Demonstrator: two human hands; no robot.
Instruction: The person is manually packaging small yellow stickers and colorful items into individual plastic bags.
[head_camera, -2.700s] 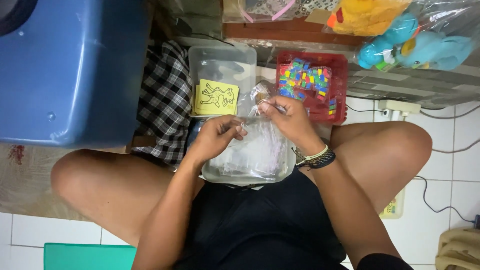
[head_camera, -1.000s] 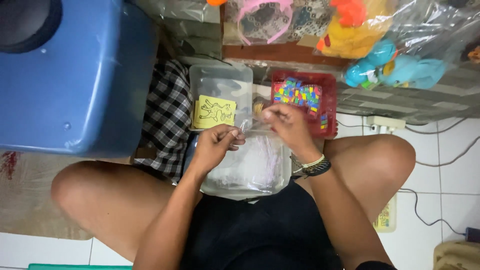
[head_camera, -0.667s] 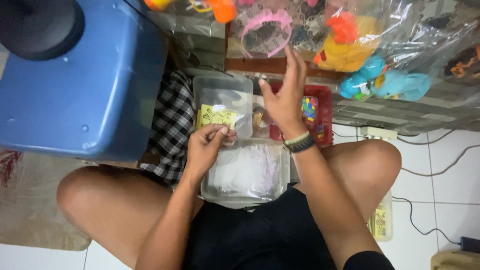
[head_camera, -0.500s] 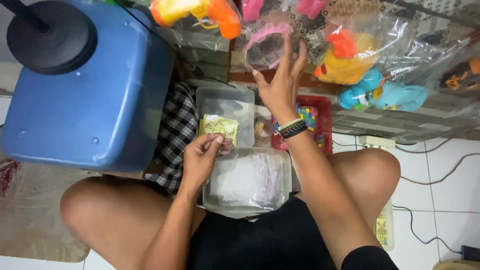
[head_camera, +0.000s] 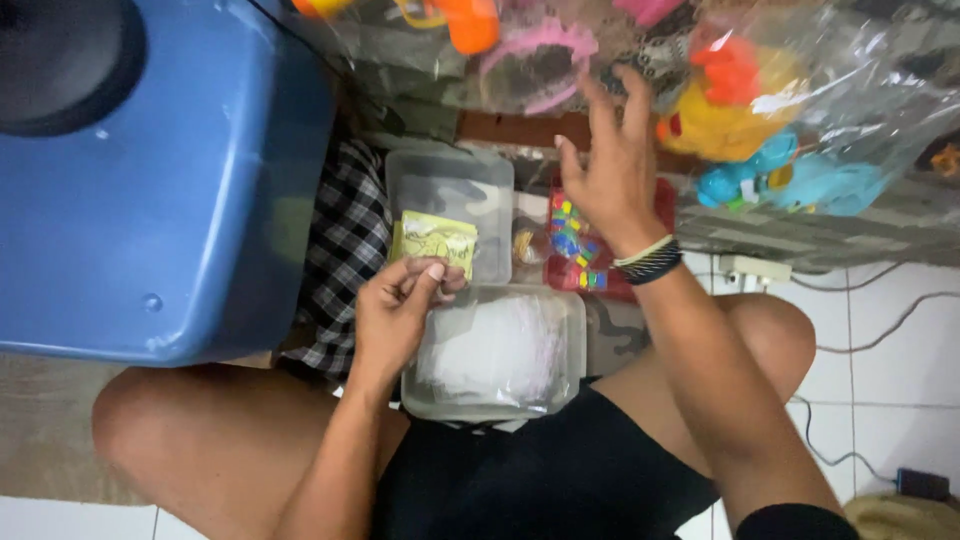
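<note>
My left hand (head_camera: 392, 318) pinches something small I cannot make out, just above the near clear tub (head_camera: 495, 352) in my lap. My right hand (head_camera: 610, 170) has left it, now raised open and empty toward the far bag of toys (head_camera: 760, 110), hiding part of the red tray (head_camera: 575, 250).

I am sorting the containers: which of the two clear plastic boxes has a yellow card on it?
The farther clear box, beside the checked cloth, carries the yellow card. The nearer box, on the lap, holds only whitish bags.

left hand (head_camera: 395, 315) pinching yellow packet (head_camera: 435, 243) | right hand (head_camera: 610, 165) raised, fingers spread | clear container (head_camera: 495, 352) on lap
</note>
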